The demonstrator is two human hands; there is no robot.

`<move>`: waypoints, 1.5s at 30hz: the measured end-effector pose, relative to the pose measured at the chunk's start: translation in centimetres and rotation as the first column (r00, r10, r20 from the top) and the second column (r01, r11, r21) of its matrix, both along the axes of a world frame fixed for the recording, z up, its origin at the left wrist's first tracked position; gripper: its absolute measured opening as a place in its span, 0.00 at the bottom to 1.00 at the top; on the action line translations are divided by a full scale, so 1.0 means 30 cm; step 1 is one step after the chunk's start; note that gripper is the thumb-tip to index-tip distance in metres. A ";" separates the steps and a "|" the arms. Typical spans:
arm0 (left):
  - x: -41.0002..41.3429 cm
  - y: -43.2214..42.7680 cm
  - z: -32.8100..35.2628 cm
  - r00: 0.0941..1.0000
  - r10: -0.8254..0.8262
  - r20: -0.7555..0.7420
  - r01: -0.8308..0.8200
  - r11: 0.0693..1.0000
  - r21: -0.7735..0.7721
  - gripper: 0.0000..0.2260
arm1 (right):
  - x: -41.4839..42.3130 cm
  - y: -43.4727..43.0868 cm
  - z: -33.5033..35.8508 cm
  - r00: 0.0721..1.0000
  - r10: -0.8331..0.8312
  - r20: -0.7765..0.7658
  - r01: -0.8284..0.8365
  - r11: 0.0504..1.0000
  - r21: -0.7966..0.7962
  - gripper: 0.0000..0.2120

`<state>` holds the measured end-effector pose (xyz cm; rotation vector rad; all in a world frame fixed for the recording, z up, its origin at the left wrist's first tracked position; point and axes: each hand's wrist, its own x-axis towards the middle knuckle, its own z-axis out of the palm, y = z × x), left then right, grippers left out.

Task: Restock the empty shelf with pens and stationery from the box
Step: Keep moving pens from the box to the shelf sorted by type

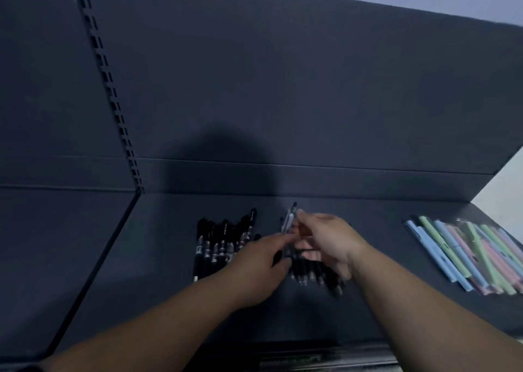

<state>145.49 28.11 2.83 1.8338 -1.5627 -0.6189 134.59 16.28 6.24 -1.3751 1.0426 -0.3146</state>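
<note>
Black pens (pixel 308 269) sit bunched in the right hand (pixel 331 238), its fingers curled round them just above the shelf (pixel 169 301), while the left hand (pixel 254 264) pinches the bundle's edge. Peeling off one at a time beside the laid row (pixel 220 241) should keep them parallel.

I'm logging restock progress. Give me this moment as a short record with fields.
shelf: dark metal shelf, partly stocked
left group: row of black plastic pens lying on it
middle: bundle of black pens between both hands
right hand: curled round the bundle
left hand: fingers at the bundle, grip blurred
right group: pastel blue, green and pink pens lying at the right end
</note>
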 end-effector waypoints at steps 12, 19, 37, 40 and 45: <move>-0.138 -0.137 -0.069 0.979 0.197 0.060 -0.199 0.980 0.030 0.28 | -0.176 -0.244 -0.063 0.985 -0.038 -0.169 0.009 0.985 -0.173 0.14; -0.235 -0.136 -0.145 0.960 0.231 0.158 -0.255 0.955 0.152 0.54 | -0.278 -0.276 -0.136 0.944 0.057 -0.324 -0.238 0.798 -0.554 0.24; -0.257 -0.186 -0.087 0.956 0.166 0.242 -0.209 0.964 0.162 0.39 | -0.375 -0.308 -0.221 0.734 0.508 -0.451 -0.663 0.392 -0.638 0.23; -0.278 -0.148 -0.070 0.945 0.224 0.238 -0.259 0.957 0.129 0.39 | -0.376 -0.297 -0.207 0.737 0.478 -0.478 -0.666 0.392 -0.634 0.24; -0.319 0.051 -0.052 0.876 0.447 0.179 -0.447 0.894 -0.045 0.27 | -0.345 -0.148 -0.151 0.890 0.349 -0.292 -0.429 0.432 -0.793 0.15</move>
